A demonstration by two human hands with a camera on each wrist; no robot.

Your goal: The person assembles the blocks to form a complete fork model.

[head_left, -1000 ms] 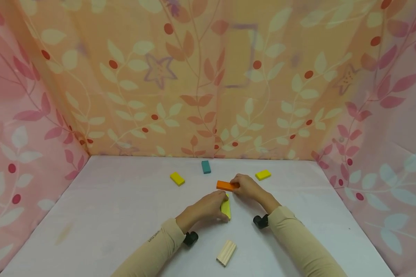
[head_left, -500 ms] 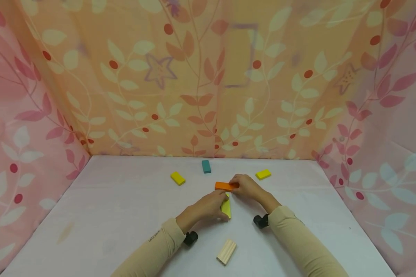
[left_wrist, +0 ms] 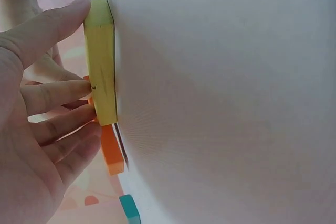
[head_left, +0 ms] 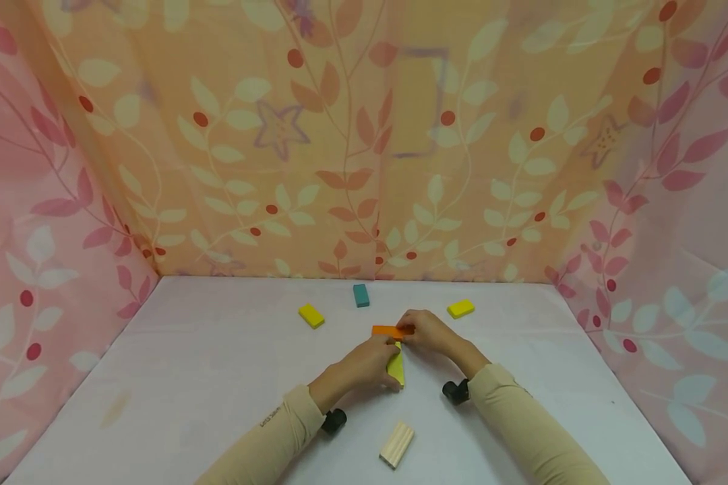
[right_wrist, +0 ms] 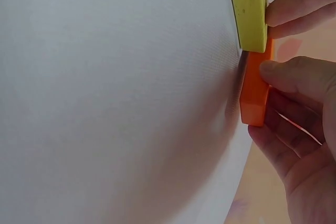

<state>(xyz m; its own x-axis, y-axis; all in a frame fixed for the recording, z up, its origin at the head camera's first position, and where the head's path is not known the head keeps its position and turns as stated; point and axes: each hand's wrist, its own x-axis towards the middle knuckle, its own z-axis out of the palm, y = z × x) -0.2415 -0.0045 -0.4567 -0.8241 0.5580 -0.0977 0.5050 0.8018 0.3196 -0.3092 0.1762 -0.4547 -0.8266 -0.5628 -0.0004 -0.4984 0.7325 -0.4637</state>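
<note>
My left hand (head_left: 364, 364) holds a yellow-green wooden block (head_left: 396, 368) between thumb and fingertips. In the left wrist view, the thumb is at one end of this block (left_wrist: 101, 66) and the fingers along its side. Just beyond lies an orange block (head_left: 385, 331), its right part covered by my right hand (head_left: 429, 333). The right wrist view has the right thumb on the long side of the orange block (right_wrist: 255, 90), with fingers behind and at its end. The yellow-green block's far end meets or nearly meets the orange block; which, I cannot tell. Both blocks are at the tabletop.
A plain wood block (head_left: 397, 444) with grooves lies nearest me. Farther back are a yellow block (head_left: 311, 315), a teal block (head_left: 360, 295) and another yellow block (head_left: 461, 308) on the right. Patterned cloth (head_left: 352, 168) encloses the white table (head_left: 188, 377) at the back and sides.
My right hand has slid the orange block slightly left and nearer, against or close to the yellow-green block's far end. The left hand has stayed nearly still.
</note>
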